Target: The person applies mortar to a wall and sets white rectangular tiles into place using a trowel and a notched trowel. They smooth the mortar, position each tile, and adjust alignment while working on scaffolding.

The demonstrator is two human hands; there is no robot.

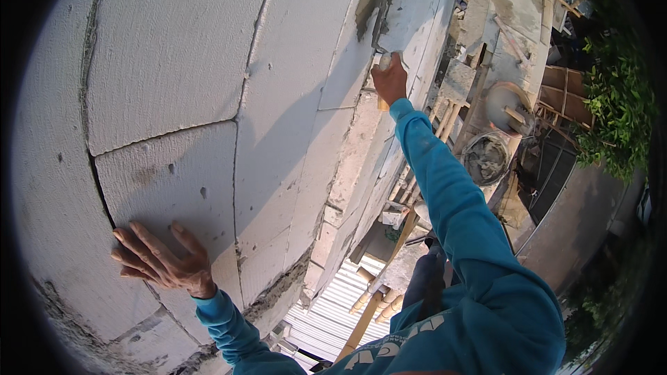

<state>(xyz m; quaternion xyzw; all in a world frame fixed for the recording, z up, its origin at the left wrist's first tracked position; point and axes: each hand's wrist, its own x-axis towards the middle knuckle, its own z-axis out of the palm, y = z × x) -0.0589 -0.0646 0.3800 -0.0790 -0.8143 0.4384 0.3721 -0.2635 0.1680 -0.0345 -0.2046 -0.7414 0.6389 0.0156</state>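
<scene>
A wall of large pale-grey blocks (174, 42) with thin joints fills the left and middle of the view. My left hand (165, 258) lies on it with the fingers spread, across a joint at the lower left. Farther up, my right hand (390, 82) is closed around a small tool (384, 62), of which a pale rounded end and a yellowish piece show. Its exact kind is hidden by my fingers. The tool is close to the wall, near a damp-looking grey mortar patch (379, 0); whether it touches cannot be made out.
To the right runs a scaffold of planks and bamboo (445, 121). On it stand a bucket of grey mortar (486, 160) and a round tub (501, 105) with greyish contents. Corrugated roofing (333, 305) lies far below, and leafy branches (618, 104) hang at the right.
</scene>
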